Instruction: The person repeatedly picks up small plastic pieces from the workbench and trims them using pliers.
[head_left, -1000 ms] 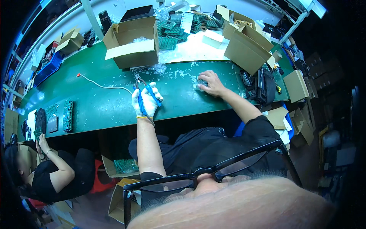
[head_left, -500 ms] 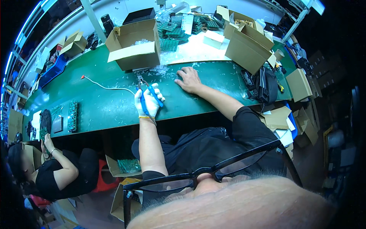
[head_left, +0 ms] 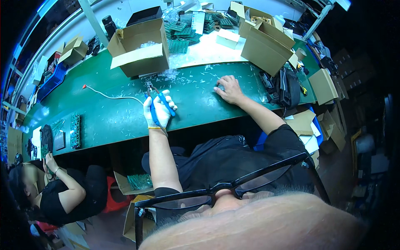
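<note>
My left hand [head_left: 159,113], in a white knit glove with a yellow cuff, grips a pair of pliers [head_left: 153,109] with blue handles, its metal jaws pointing away from me over the bench. A pale cable [head_left: 112,95] with a red tip runs across the green surface to this hand and comes out again by the wrist. Bare, my right hand [head_left: 230,90] rests on the bench with its fingers curled in. Something small and pale shows between thumb and fingers, too small to make out. Small clear slivers [head_left: 200,76] lie scattered around both hands.
Beyond my left hand stands an open cardboard box [head_left: 143,62]; another open box [head_left: 266,48] tilts at the far right. Green circuit boards [head_left: 179,35] are piled at the back. A black bag [head_left: 287,87] lies right of my right hand. A co-worker [head_left: 66,187] sits at the left.
My right hand has slid to the right along the bench and its fingers have curled in more. My left hand keeps its hold on the pliers. The view has shifted slightly.
</note>
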`<state>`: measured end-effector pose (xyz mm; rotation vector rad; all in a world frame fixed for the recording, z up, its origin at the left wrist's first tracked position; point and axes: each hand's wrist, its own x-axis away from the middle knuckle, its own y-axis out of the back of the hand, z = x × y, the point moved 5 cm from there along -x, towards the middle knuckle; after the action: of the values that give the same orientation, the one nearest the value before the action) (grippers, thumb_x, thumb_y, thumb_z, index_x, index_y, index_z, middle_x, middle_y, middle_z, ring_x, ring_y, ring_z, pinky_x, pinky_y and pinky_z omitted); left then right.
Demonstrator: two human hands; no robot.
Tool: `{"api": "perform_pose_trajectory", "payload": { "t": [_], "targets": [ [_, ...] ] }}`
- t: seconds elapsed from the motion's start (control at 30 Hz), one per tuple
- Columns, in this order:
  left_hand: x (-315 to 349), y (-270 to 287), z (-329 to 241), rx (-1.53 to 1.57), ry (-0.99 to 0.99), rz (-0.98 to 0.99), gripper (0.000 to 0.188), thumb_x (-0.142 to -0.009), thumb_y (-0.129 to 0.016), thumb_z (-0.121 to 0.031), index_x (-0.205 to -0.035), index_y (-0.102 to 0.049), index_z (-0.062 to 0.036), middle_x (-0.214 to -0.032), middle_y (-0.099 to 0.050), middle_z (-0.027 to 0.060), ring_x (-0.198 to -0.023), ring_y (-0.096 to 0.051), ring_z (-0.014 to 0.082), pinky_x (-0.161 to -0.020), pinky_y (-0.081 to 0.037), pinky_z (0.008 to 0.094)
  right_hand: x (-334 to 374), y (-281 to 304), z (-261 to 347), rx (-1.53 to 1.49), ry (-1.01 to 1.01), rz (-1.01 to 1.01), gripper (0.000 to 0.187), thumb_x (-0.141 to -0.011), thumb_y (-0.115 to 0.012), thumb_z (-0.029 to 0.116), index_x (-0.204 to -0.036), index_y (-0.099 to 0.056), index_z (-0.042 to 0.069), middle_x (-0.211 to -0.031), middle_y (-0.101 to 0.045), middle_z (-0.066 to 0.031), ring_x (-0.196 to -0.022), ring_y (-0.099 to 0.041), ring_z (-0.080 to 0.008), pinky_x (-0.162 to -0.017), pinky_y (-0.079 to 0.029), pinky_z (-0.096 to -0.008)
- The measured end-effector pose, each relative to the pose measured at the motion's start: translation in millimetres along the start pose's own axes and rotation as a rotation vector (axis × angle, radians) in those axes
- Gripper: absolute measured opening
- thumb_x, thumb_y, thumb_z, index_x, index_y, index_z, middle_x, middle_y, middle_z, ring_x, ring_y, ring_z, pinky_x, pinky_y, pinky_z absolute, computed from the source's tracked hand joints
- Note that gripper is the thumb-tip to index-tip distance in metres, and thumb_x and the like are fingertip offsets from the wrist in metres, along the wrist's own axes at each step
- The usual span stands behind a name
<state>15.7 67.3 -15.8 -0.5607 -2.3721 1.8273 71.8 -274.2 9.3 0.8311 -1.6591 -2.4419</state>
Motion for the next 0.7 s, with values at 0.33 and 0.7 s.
{"api": "perform_pose_trajectory", "payload": {
  "t": [0.33,0.7],
  "targets": [
    [-2,3,3,-0.057,0.002,-0.059,0.087,-0.094,-0.068,-0.056,-0.146,-0.051,0.0112,-0.112,-0.069,0.0221,-0.096,-0.07,0.0389,-0.092,-0.054,0.057,52,17,3,0.014,-0.005,-0.05,0.024,-0.094,-0.074,0.025,-0.11,-0.07,0.008,-0.114,-0.064,-0.0137,-0.114,-0.058,-0.0359,-0.099,-0.047,-0.0495],
    [-1,1,6,-0.081,0.018,0.0,0.089,-0.095,-0.07,-0.056,-0.149,-0.048,0.0113,-0.119,-0.066,0.0221,-0.099,-0.067,0.0378,-0.093,-0.054,0.0557,92,56,-40,0.064,-0.027,-0.121,0.014,-0.093,-0.072,0.015,-0.099,-0.067,0.004,-0.103,-0.064,-0.0166,-0.103,-0.06,-0.0386,-0.095,-0.049,-0.0497]
  ]
}}
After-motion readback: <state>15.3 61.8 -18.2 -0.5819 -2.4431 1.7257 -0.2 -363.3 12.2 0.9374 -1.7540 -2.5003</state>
